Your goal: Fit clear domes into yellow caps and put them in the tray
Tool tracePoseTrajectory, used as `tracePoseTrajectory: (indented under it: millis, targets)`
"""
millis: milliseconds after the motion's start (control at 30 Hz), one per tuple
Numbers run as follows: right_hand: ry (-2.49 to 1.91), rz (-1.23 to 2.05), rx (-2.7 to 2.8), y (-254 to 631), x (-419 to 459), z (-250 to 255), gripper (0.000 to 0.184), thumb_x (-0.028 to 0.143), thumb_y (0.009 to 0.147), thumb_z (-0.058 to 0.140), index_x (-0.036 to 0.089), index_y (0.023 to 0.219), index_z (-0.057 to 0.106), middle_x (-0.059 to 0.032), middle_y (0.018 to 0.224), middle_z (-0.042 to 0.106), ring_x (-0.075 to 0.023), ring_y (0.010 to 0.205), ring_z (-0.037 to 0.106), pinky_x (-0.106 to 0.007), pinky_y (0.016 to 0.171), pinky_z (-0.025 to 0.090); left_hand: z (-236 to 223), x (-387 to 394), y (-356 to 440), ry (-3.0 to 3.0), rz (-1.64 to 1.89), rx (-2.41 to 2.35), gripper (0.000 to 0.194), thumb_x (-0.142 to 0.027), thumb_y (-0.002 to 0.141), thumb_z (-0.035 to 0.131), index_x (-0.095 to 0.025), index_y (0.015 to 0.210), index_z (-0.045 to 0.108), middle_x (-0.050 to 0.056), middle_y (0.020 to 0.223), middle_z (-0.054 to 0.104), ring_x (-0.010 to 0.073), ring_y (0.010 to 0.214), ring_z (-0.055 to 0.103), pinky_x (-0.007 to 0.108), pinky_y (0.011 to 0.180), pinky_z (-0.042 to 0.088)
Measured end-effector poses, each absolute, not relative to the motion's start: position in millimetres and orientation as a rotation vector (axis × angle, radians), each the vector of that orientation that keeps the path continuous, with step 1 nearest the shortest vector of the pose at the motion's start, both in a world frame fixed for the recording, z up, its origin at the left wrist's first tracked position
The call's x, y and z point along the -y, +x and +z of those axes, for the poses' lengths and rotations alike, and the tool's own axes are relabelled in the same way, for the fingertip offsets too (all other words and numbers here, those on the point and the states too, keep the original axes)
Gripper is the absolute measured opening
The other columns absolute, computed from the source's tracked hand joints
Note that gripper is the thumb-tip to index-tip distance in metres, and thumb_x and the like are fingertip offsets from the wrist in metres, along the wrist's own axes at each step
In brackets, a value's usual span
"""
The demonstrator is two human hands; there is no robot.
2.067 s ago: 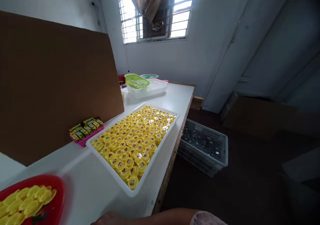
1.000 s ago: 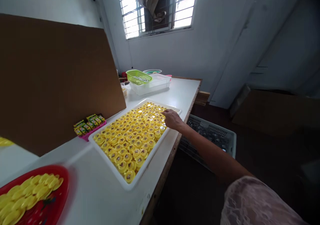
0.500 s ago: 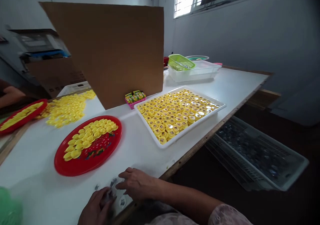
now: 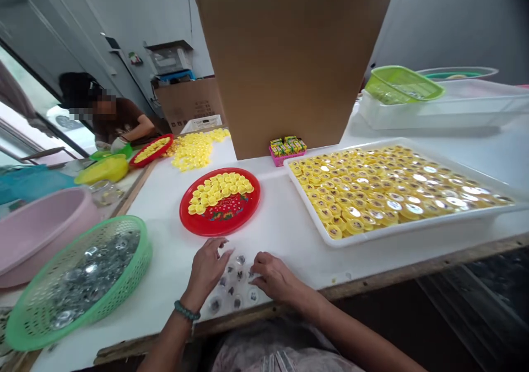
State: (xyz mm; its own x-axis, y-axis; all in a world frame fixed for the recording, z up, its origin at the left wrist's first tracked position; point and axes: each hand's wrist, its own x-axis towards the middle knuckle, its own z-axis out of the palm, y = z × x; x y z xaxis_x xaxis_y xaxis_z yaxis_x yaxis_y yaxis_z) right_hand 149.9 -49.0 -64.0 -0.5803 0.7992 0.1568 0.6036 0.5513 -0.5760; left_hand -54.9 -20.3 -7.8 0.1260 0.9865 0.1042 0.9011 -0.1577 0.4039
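Several small clear round discs with dark printed pictures (image 4: pixel 237 302) lie loosely grouped on the white table before me. Beside their left edge is my left hand (image 4: pixel 206 270), with thumb and fingers curved apart and nothing visible between them. My right hand (image 4: pixel 273 275) reaches in from the other side; its bent fingertips hold the edges of one clear disc (image 4: pixel 250 274) at table level. Just beyond the discs, a red plate (image 4: pixel 210 227) carries yellow round caps (image 4: pixel 221 189). To the left, a green basket (image 4: pixel 142 251) holds many more clear pieces (image 4: pixel 93 275).
A white tray (image 4: pixel 326 230) full of yellow pieces with pictured tops stands right. Behind are a cardboard panel (image 4: pixel 289 63), a pink basket of small packs (image 4: pixel 288 150) and loose yellow caps (image 4: pixel 194 149). A pink basin (image 4: pixel 49 217) stands left; a co-worker (image 4: pixel 128 121) sits beyond.
The view has swung left, bringing the green basket and co-worker into sight. My hands have spread apart, with the left one lifted off the discs.
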Motion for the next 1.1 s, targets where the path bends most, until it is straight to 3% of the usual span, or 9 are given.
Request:
tracePoseTrajectory:
  millis: [100, 200, 400, 767, 933, 1033, 1100]
  targets:
    - [-1.159, 0.67, 2.395, 147.8, 49.2, -61.3, 0.008, 0.021, 0.081, 0.061, 0.015, 0.077, 0.063, -0.0049, 0.089, 0.058, -0.0171, 0.085, 0.055, -0.026, 0.074, 0.041, 8.4, -31.2, -72.4, 2.212, 0.582, -2.09, 0.023, -0.034, 0.084, 0.05, -0.018, 0.097, 0.061, 0.006, 0.097, 0.062, 0.0196, 0.08, 0.059, 0.03, 0.075, 0.046]
    - [-1.158, 0.688, 2.392, 146.8, 48.5, -60.7, 0.006, 0.016, 0.079, 0.059, 0.016, 0.074, 0.062, -0.0051, 0.09, 0.059, -0.0169, 0.086, 0.054, -0.026, 0.074, 0.041, 14.7, -83.0, -97.0, 2.138, 0.4, -2.376, 0.027, -0.031, 0.084, 0.05, -0.014, 0.102, 0.058, 0.012, 0.105, 0.061, 0.0249, 0.095, 0.058, 0.032, 0.079, 0.045]
    - [-1.101, 0.688, 2.444, 143.4, 47.9, -58.5, 0.01, 0.01, 0.077, 0.055, 0.018, 0.074, 0.06, -0.004, 0.094, 0.061, -0.0181, 0.087, 0.053, -0.03, 0.079, 0.041, 2.0, -134.8, -128.6, 2.125, 0.116, -2.363, 0.021, -0.024, 0.077, 0.059, -0.014, 0.096, 0.061, 0.01, 0.101, 0.064, 0.024, 0.096, 0.057, 0.029, 0.078, 0.043]
    - [-1.149, 0.847, 2.259, 145.1, 47.3, -66.7, 0.034, 0.003, 0.073, 0.051, 0.019, 0.103, 0.057, -0.005, 0.098, 0.057, -0.0175, 0.088, 0.055, -0.027, 0.075, 0.043, -19.9, -126.4, -114.3, 2.15, 0.209, -2.329, 0.023, -0.026, 0.076, 0.056, -0.013, 0.095, 0.058, 0.012, 0.095, 0.063, 0.0273, 0.088, 0.058, 0.032, 0.072, 0.044]
    - [-1.192, 0.905, 2.066, 146.2, 43.9, -68.5, 0.026, 0.001, 0.078, 0.047, 0.018, 0.088, 0.064, -0.0029, 0.082, 0.059, -0.013, 0.074, 0.057, -0.022, 0.066, 0.042, -14.9, -121.1, -102.3, 2.104, 0.275, -2.336, 0.019, -0.023, 0.075, 0.054, -0.015, 0.092, 0.056, 0.011, 0.091, 0.062, 0.0276, 0.088, 0.058, 0.034, 0.072, 0.044]
    - [-1.288, 0.863, 1.944, 146.6, 40.9, -65.0, 0.023, 0.0, 0.077, 0.049, 0.017, 0.072, 0.063, -0.0018, 0.074, 0.057, -0.0111, 0.065, 0.054, -0.02, 0.059, 0.04, -7.5, -97.1, -79.6, 2.155, 0.492, -2.244, 0.019, -0.025, 0.076, 0.053, -0.018, 0.093, 0.053, 0.007, 0.091, 0.061, 0.0245, 0.087, 0.057, 0.033, 0.073, 0.044]
    - [-1.32, 0.82, 1.891, 146.4, 38.9, -64.0, 0.022, 0.001, 0.078, 0.049, 0.017, 0.075, 0.063, -0.0024, 0.077, 0.058, -0.011, 0.064, 0.054, -0.02, 0.057, 0.041, -3.9, -73.7, -57.0, 2.23, 0.667, -2.019, 0.018, -0.025, 0.075, 0.055, -0.019, 0.092, 0.053, 0.005, 0.09, 0.061, 0.0218, 0.084, 0.057, 0.031, 0.072, 0.044]
